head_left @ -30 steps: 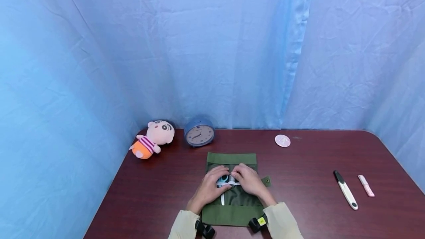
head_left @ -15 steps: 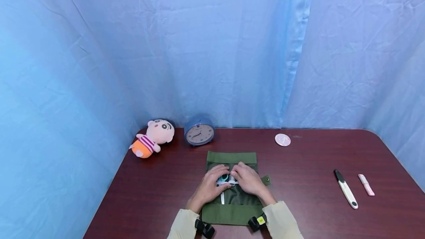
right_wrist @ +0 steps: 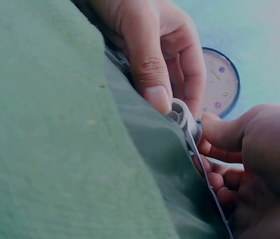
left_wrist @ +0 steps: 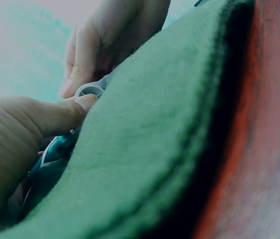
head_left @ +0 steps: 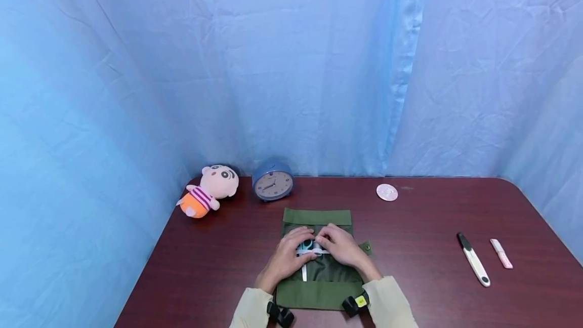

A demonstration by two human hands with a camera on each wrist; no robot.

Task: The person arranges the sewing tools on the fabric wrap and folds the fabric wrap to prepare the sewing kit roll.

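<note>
An unfolded green fabric pouch lies before me, with a white elastic band across its middle. My left hand rests over its left part, thumb and fingers around the band. Under that hand show teal handles, apparently of scissors, and a narrow pale strip below the band. My right hand pinches a small grey cylinder at the band's loop. In the left wrist view, my left thumb touches the loop's rim. Both hands partly hide the cylinder, whose kind is unclear.
A plush doll and a blue alarm clock are at the back left. A round pale disc lies behind the pouch. To the right are a black-and-white handled tool and a small pink-and-white stick. A snap tab sticks out from the pouch.
Both hands stay at the band. My right hand's fingers shift slightly at the cylinder; the pouch and other objects keep their places.
</note>
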